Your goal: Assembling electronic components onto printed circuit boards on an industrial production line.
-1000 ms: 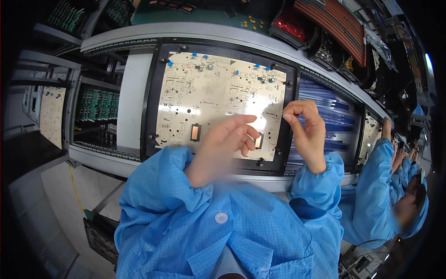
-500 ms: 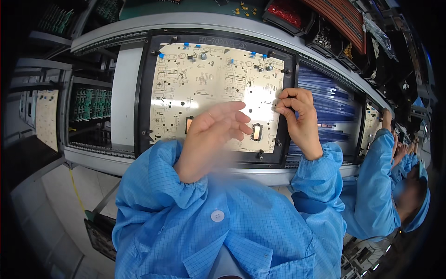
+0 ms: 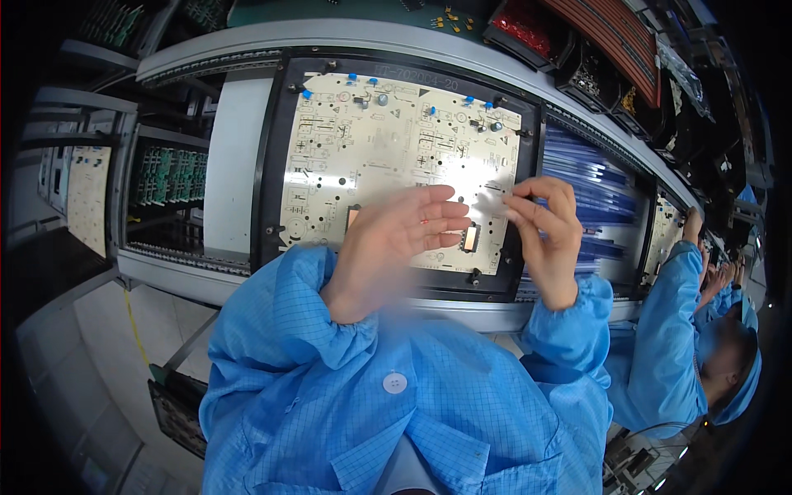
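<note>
A cream circuit board (image 3: 375,144) lies in a black frame (image 3: 528,153) in front of me. Blue disc parts (image 3: 469,100) and small cylindrical capacitors (image 3: 383,100) stand along its far side. Over the near part of the board is my left hand (image 3: 384,235), palm up with the fingers stretched out; a tiny reddish spot shows by its fingers. My right hand (image 3: 549,239) is above the board's right edge, thumb and fingertips pinched together. Whatever sits in that pinch is too small and blurred to name. A black chip socket (image 3: 469,238) is on the board between the hands.
Metal rails (image 3: 330,35) run along both sides of the line. Blue-purple strips (image 3: 590,181) lie right of the frame. A bin of red parts (image 3: 524,33) stands at the far right, green boards (image 3: 169,176) at left. A co-worker's blue sleeve (image 3: 668,330) is at right.
My left hand has turned its palm further up, with its fingers straighter. The right hand has lowered slightly and stays pinched. The whole view has shifted a little.
</note>
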### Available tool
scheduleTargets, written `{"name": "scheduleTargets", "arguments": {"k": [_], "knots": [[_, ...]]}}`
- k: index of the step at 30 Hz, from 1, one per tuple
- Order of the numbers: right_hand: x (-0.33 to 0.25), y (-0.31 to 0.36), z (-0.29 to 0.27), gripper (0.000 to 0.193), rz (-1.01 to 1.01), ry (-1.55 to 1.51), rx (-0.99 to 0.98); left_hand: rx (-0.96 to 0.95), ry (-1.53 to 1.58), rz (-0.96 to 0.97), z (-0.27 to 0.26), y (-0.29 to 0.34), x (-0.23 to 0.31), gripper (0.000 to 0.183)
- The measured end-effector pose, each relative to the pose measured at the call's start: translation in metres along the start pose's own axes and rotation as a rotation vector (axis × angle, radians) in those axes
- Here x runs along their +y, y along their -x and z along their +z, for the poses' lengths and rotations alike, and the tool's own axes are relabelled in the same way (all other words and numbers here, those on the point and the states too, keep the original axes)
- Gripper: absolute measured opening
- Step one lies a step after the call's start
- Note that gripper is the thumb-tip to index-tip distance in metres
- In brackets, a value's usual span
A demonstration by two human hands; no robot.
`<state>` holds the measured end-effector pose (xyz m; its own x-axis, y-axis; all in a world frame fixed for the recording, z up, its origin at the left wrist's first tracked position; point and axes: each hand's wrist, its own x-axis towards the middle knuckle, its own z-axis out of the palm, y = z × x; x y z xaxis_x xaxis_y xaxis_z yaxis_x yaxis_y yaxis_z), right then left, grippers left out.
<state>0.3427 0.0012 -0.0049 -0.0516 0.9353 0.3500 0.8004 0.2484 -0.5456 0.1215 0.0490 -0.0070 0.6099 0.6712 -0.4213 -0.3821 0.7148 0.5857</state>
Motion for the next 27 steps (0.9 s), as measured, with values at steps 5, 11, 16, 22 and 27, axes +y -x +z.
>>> {"name": "scheduleTargets", "arguments": {"k": [5, 11, 16, 22, 27], "knots": [[-0.057, -0.019, 0.017, 0.027, -0.107, -0.105, -0.137, -0.093, 0.084, 0.0, -0.006, 0.003, -0.003, 0.049], [-0.057, -0.022, 0.027, 0.023, -0.033, -0.186, -0.208, -0.01, -0.042, 0.04, 0.003, 0.007, -0.004, 0.043], [-0.053, -0.018, 0.014, 0.014, 0.201, -0.446, -0.198, -0.157, -0.448, -0.161, -0.005, 0.007, 0.003, 0.029], [-0.051, -0.005, 0.022, 0.004, 0.616, -1.091, -0.131, -0.252, -0.218, -0.008, -0.002, 0.007, -0.005, 0.021], [-0.047, -0.002, 0.027, 0.01, 0.658, -1.203, -0.148, -0.185, -0.289, 0.011, 0.0, 0.009, -0.001, 0.019]]}}
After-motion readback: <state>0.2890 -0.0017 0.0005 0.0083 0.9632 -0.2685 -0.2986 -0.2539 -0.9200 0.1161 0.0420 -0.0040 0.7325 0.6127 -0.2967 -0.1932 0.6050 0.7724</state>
